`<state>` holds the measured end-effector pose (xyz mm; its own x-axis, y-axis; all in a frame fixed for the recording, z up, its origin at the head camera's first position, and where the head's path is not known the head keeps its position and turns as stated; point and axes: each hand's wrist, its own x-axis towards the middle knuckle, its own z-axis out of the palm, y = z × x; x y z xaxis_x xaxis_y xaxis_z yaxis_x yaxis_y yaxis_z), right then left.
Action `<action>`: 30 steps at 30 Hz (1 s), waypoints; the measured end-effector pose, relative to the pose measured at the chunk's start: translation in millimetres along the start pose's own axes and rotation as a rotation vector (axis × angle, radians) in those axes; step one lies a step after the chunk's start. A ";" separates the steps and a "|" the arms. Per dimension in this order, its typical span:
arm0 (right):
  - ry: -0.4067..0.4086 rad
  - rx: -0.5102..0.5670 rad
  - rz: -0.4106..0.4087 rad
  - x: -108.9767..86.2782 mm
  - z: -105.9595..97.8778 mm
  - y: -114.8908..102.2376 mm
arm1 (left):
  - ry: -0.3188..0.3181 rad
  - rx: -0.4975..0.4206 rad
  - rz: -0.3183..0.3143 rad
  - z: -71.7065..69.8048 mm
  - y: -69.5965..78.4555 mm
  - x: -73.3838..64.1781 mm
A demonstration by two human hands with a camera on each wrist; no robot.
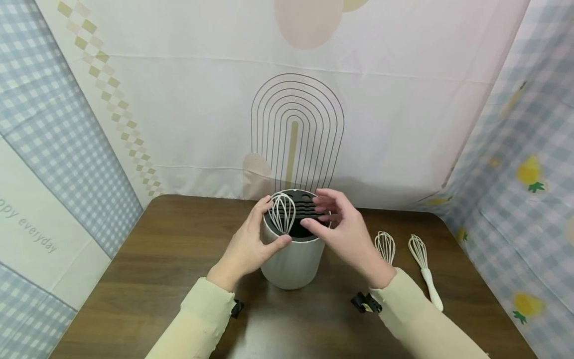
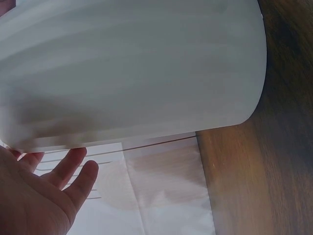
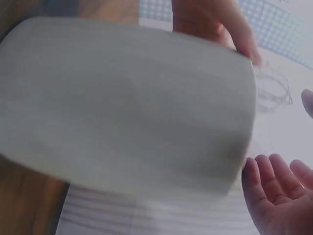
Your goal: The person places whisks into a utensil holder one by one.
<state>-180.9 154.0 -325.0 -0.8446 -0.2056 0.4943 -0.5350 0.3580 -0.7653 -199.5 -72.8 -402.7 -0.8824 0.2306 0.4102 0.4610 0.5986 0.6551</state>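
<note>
Steady the white cylindrical holder w/ L hand, fingers curled round it, R hand empty w/ fingers spread.

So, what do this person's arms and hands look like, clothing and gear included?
The left sleeve and right sleeve are plain, pale cream and long, ending near the wrists. A small black device shows beside each cuff. The left hand and right hand are bare, with no gloves and no rings visible.
</note>
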 end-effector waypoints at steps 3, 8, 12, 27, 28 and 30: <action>0.039 -0.011 0.020 -5.0 -14.2 -11.4 | -0.001 -0.001 -0.006 -0.3 -0.1 -0.3; 0.078 -0.058 0.097 -16.4 -37.9 -5.5 | 0.005 -0.003 -0.008 0.5 -1.2 -0.4; 0.103 -0.104 0.186 -31.7 -55.8 40.9 | 0.005 -0.003 -0.010 0.8 -1.5 -0.4; 0.144 -0.310 0.517 -106.4 -98.4 137.6 | -0.002 -0.016 -0.013 0.8 0.1 -0.4; 0.147 -0.319 0.530 -109.4 -99.2 140.0 | -0.001 -0.017 -0.010 0.6 0.0 -0.5; 0.153 -0.322 0.547 -114.3 -100.3 144.4 | 0.001 -0.019 -0.012 0.6 -0.3 -0.5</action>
<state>-159.6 320.5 -450.6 -0.9683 0.2071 0.1398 0.0241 0.6342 -0.7728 -199.2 -72.7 -403.5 -0.8878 0.2229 0.4026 0.4521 0.5864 0.6721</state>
